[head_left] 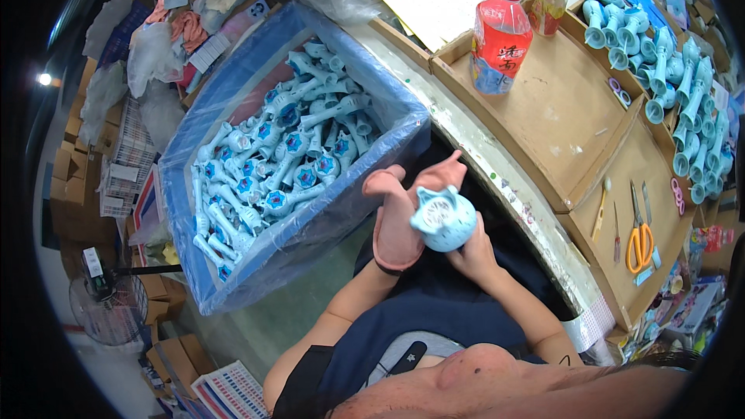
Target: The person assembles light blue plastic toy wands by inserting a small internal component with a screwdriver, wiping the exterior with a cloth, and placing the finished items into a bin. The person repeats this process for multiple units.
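Hands meet over our lap: gloved left (397,221) and bare right (471,252) grips both clamped on blue toy (443,219) beside bin (233,279).

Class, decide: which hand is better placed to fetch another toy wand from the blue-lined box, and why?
Left. The gloved left hand is next to the blue-lined box, while the bare right hand grips the pale blue toy on the far side.

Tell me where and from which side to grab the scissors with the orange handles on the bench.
Take the orange-handled scissors by the handle loops, coming from the near edge of the bench. The loops point toward the person, the blades point away, and they lie flat with thin tools beside them.
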The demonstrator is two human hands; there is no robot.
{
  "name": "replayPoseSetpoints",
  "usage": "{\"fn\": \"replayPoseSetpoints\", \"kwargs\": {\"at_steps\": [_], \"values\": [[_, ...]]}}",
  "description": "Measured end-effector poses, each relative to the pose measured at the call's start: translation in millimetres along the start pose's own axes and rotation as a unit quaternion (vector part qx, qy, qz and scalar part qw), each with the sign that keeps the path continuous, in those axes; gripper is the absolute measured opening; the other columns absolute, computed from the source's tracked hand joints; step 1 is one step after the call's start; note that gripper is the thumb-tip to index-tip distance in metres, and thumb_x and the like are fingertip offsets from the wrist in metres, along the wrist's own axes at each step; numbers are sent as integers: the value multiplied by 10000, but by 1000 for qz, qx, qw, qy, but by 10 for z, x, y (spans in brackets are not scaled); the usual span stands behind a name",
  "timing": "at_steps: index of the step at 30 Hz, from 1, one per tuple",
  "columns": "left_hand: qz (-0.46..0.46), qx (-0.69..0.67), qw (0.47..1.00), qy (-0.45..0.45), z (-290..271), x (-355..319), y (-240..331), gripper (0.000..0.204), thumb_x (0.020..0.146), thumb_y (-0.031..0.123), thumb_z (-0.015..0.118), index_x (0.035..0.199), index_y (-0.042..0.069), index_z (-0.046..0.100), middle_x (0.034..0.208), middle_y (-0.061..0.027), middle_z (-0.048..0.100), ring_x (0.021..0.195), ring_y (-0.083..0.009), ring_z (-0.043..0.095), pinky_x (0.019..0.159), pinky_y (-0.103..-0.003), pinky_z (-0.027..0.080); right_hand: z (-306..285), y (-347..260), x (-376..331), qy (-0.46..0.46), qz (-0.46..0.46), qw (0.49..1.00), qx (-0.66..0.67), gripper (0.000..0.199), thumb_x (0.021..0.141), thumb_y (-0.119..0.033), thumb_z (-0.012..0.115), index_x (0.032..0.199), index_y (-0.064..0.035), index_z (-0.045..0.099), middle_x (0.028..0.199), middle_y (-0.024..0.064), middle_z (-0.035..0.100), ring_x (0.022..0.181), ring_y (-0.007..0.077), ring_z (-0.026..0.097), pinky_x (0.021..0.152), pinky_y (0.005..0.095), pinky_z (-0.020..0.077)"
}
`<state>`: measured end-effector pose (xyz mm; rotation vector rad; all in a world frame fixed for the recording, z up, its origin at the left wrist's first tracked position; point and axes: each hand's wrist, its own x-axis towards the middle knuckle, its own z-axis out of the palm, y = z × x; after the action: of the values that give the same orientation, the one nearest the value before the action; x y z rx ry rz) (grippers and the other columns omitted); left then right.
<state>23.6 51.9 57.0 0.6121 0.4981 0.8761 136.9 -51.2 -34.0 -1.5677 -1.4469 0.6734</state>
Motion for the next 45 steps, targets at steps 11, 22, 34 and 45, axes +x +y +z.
{"fn": "replayPoseSetpoints", "kwargs": {"at_steps": [11,22,34,45], "values": [[-38,73,995,-55,14,-146,35,564,1018,389,258,1288,7,571,1151,-79,609,1103,-161,568,984,-291,401,-140,-38,108,-44,24,995,92,352,773,-174,804,1034,-38,612,852,81,588,697,237,636,612,353,521],[-207,-270,934,-110,-282,262,-122,820,925,723,367,1304,12,524,1175,-154,647,1073,-279,630,946,-430,511,-268,-35,257,-357,301,440,767,834,912,-736,377,1258,9,525,672,168,600,421,219,590,364,299,493],[-250,-262,930,-63,-247,295,-39,746,951,702,344,1257,53,550,1125,-70,643,964,-228,619,886,-374,496,-1693,-303,-251,-195,354,825,394,491,807,-222,777,1184,17,573,968,131,680,779,185,690,642,318,568],[-157,-697,-699,-21,-1106,-302,885,422,1035,360,443,1298,44,537,1204,-90,626,1079,-204,612,925,-326,500,-4848,1383,1633,396,216,889,-78,585,802,-523,704,996,26,646,841,73,667,675,213,654,556,362,441]]}}
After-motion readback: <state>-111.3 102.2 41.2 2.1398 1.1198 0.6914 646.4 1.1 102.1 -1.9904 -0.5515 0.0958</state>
